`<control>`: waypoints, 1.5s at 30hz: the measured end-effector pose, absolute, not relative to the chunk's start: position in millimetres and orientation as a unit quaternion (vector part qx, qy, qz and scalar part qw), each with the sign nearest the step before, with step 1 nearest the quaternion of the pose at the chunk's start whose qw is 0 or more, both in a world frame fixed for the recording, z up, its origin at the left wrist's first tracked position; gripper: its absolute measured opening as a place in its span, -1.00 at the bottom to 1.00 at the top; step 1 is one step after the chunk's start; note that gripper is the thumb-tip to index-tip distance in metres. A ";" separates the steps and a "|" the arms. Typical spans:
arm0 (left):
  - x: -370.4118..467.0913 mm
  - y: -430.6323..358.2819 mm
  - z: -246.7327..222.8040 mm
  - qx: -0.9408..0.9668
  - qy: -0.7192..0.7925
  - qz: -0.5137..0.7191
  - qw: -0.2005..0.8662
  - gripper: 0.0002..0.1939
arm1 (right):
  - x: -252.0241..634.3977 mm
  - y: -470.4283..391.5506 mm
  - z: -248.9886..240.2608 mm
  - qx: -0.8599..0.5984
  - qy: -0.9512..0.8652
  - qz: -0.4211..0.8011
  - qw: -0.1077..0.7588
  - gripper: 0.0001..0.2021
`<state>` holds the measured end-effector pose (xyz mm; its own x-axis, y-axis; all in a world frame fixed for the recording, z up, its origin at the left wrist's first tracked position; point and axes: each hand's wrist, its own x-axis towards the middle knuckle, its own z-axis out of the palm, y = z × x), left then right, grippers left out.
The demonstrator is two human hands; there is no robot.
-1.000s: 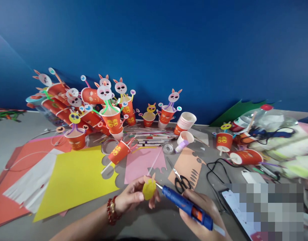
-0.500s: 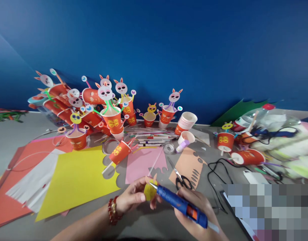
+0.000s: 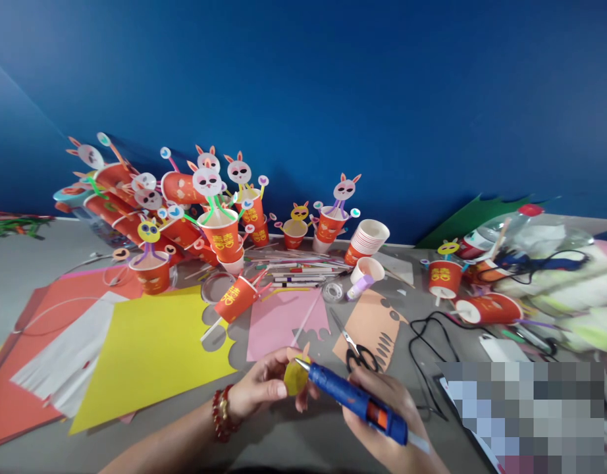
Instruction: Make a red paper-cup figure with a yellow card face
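Toward the near edge of the tabletop (image 3: 264, 440), well apart from its far edge along the blue wall (image 3: 303, 99), the yellow paper disc (image 3: 294, 380) is raised in the left hand (image 3: 259, 385), clamped between thumb and fingers. The right hand (image 3: 385, 401) is wrapped around the blue glue gun (image 3: 345, 394), its metal nozzle (image 3: 302, 364) at the disc's upper rim by the peach paper ears (image 3: 306, 349); contact cannot be confirmed. For a clean joint, dispense a small bead only where ears and disc overlap. Support the disc from behind, hold the left fingertips clear of the presumably hot nozzle, and withdraw with a short twist to break any glue string
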<state>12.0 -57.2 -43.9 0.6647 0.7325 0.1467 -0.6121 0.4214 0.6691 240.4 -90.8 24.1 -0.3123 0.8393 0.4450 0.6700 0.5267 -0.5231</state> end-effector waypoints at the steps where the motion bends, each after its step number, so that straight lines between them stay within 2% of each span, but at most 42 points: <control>1: 12.0 -57.3 -43.5 0.358 0.085 0.401 0.839 -0.49 | 240.6 -90.7 23.7 -0.469 -0.803 0.119 0.348 -0.92; 23: 11.7 -56.9 -46.4 0.362 0.083 0.398 0.839 -0.48 | 239.0 -91.9 28.8 -0.477 -0.802 0.142 0.331 -0.92; 30: 11.9 -57.4 -45.9 0.360 0.081 0.399 0.839 -0.49 | 239.2 -92.7 29.0 -0.483 -0.789 0.140 0.353 -0.93; 45: 11.2 -56.1 -41.7 0.361 0.094 0.400 0.837 -0.47 | 239.6 -95.1 28.6 -0.477 -0.805 0.136 0.325 -0.92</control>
